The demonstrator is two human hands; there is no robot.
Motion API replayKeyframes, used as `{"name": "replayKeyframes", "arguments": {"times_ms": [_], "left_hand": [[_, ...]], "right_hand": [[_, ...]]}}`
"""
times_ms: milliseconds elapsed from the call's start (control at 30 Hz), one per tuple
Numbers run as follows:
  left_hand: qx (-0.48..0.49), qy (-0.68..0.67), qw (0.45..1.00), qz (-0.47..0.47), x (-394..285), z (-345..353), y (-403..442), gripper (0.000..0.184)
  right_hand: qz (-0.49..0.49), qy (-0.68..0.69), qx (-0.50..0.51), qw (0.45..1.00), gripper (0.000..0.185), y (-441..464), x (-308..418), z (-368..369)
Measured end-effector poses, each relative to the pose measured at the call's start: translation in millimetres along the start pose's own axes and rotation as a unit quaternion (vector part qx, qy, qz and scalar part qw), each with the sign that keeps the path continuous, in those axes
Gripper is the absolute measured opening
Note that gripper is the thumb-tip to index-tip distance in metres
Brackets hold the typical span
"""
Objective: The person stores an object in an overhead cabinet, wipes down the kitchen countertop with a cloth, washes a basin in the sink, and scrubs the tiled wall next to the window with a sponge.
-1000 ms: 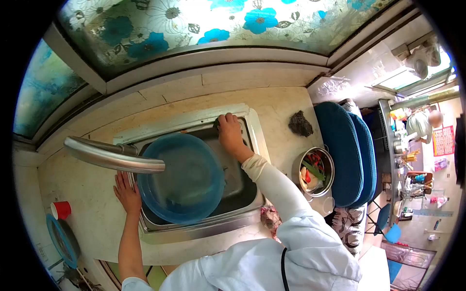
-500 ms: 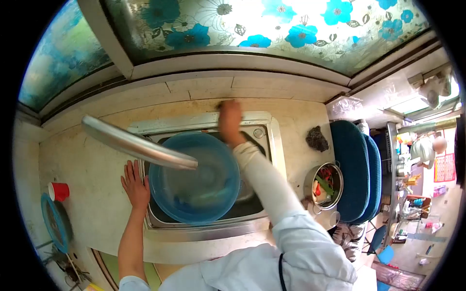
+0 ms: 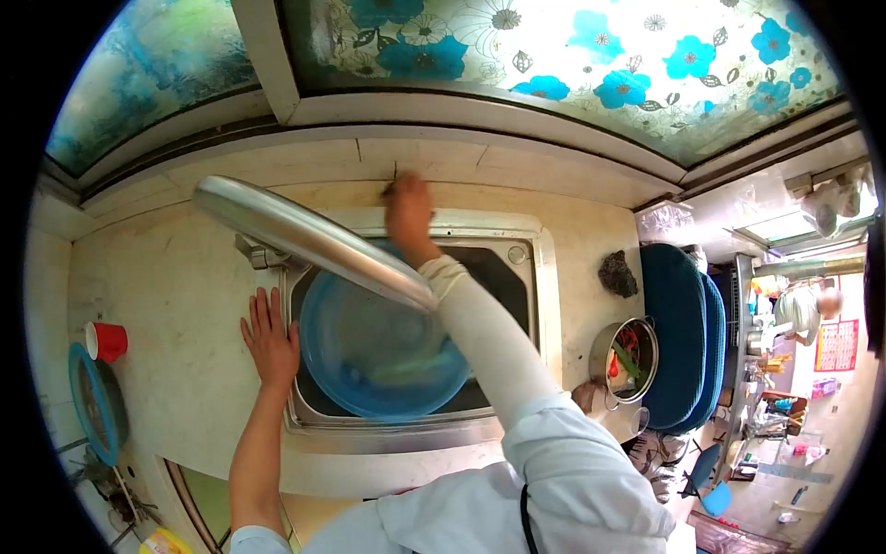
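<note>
My left hand (image 3: pixel 274 343) lies flat on the pale countertop (image 3: pixel 185 305) with its fingers spread, just left of the sink (image 3: pixel 503 309). Behind the sink, my right hand (image 3: pixel 409 217) is closed and pressed down near the back wall, smeared by motion. A small dark edge shows at its fingers; what it is cannot be made out. In the sink sits a blue plastic basin (image 3: pixel 318 392) of cloudy water, with blurred greenish and blue shapes inside. The metal faucet spout (image 3: pixel 318 240) reaches over the basin and hides part of it.
Right of the sink are a dark, crinkled scouring pad (image 3: pixel 618 274) and a steel pot (image 3: pixel 653 369) of vegetables. Blue chair backs (image 3: pixel 669 332) stand beyond. A red cup (image 3: pixel 109 343) and a blue-rimmed round container (image 3: pixel 85 406) are at far left. Another person (image 3: pixel 801 305) is at far right.
My right hand has moved left along the strip behind the sink. My left hand stays flat on the counter. The whole view has shifted slightly.
</note>
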State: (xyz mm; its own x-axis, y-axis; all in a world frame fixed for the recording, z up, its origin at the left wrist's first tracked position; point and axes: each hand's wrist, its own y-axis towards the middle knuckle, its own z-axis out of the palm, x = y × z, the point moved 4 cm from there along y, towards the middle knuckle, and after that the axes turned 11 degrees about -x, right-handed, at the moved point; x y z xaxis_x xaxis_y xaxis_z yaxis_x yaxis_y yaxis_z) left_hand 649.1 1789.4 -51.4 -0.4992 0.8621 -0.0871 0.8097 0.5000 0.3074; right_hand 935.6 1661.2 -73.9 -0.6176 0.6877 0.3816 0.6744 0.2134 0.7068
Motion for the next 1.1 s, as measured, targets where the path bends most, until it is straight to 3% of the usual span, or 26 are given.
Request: {"name": "replayKeyframes", "arguments": {"times_ms": [33, 100, 133, 167, 200, 233, 267, 333, 367, 400, 433, 533, 633, 700, 767, 800, 833, 867, 900, 933, 1000, 1067, 1100], "left_hand": [[0.001, -0.014, 1.0, 0.001, 0, 0, 1, 0.062], [0.006, -0.022, 1.0, -0.002, 6, -1, 0, 0.063], [0.008, -0.021, 1.0, -0.003, 5, -1, 1, 0.063], [0.013, -0.02, 1.0, -0.004, 4, -1, 0, 0.063], [0.019, -0.008, 1.0, -0.007, 5, 0, 0, 0.062], [0.019, -0.007, 1.0, -0.017, 4, 0, 3, 0.062], [0.02, -0.01, 1.0, -0.017, 3, -2, 4, 0.062], [0.018, -0.012, 1.0, -0.012, 4, -1, 2, 0.063], [0.014, -0.009, 1.0, -0.017, 5, 0, 3, 0.063], [0.015, -0.011, 1.0, -0.015, 5, 0, 2, 0.063], [0.017, -0.015, 1.0, -0.013, 4, -1, 1, 0.063], [0.013, -0.032, 0.999, -0.011, 6, -1, -1, 0.064], [0.023, -0.039, 0.999, -0.013, 9, 1, 0, 0.064], [0.024, -0.05, 0.998, -0.026, 9, -1, 4, 0.065], [0.026, -0.047, 0.999, -0.012, 9, -2, 2, 0.066], [0.026, -0.047, 0.998, -0.01, 10, -3, 2, 0.066], [0.029, -0.049, 0.998, -0.015, 10, -2, 4, 0.066], [0.034, -0.052, 0.998, -0.017, 9, -1, 4, 0.066], [0.035, -0.054, 0.998, -0.008, 8, -2, 2, 0.066], [0.036, -0.051, 0.998, -0.014, 9, -2, 2, 0.066], [0.041, -0.062, 0.997, 0.01, 6, 1, 4, 0.066], [0.027, -0.027, 0.999, 0.007, 8, 3, 2, 0.066], [0.028, -0.04, 0.999, 0.024, 6, 5, 1, 0.066]], "right_hand": [[-0.035, 0.04, -0.001, 0.999, 0.011, 2, 24, -10], [-0.029, -0.001, 0.119, 0.992, 0.016, 2, -20, -4], [-0.059, -0.084, 0.034, 0.994, 0.015, -9, -71, 0], [0.025, -0.132, 0.118, 0.984, 0.015, 6, -96, -41], [0.069, -0.085, 0.074, 0.991, 0.013, 18, -119, -82], [0.146, -0.065, 0.099, 0.982, 0.019, 15, -163, -95], [0.142, -0.063, 0.108, 0.982, 0.019, 13, -153, -91], [0.103, -0.21, 0.007, 0.972, 0.02, 8, -124, -86], [0.142, -0.179, 0.076, 0.971, 0.022, 4, -101, -47], [-0.056, -0.298, -0.02, 0.953, 0.018, -22, -89, 26], [-0.022, -0.125, -0.005, 0.992, 0.018, -24, -34, 42], [0.002, -0.001, 0.138, 0.99, 0.017, -16, 59, 30], [0.009, 0.002, 0.134, 0.991, 0.018, -16, -18, 25], [0.1, 0.062, 0.095, 0.988, 0.019, -19, -88, 13], [0.151, 0.159, 0.062, 0.974, 0.02, -50, -132, 52], [0.029, -0.044, 0.137, 0.989, 0.025, -56, -119, 68], [-0.096, -0.244, 0.198, 0.945, 0.03, -56, -102, 90], [0.018, -0.232, 0.12, 0.965, 0.026, -56, -45, 109], [-0.002, -0.233, 0.262, 0.936, 0.019, -51, 27, 111], [-0.075, -0.165, 0.156, 0.971, 0.014, -49, 79, 118], [-0.132, -0.002, 0.09, 0.987, 0.015, -38, 131, 89], [-0.07, 0.118, 0.138, 0.981, 0.022, -8, 117, 25], [-0.061, 0.13, 0.213, 0.966, 0.024, -1, 91, 31]]}}
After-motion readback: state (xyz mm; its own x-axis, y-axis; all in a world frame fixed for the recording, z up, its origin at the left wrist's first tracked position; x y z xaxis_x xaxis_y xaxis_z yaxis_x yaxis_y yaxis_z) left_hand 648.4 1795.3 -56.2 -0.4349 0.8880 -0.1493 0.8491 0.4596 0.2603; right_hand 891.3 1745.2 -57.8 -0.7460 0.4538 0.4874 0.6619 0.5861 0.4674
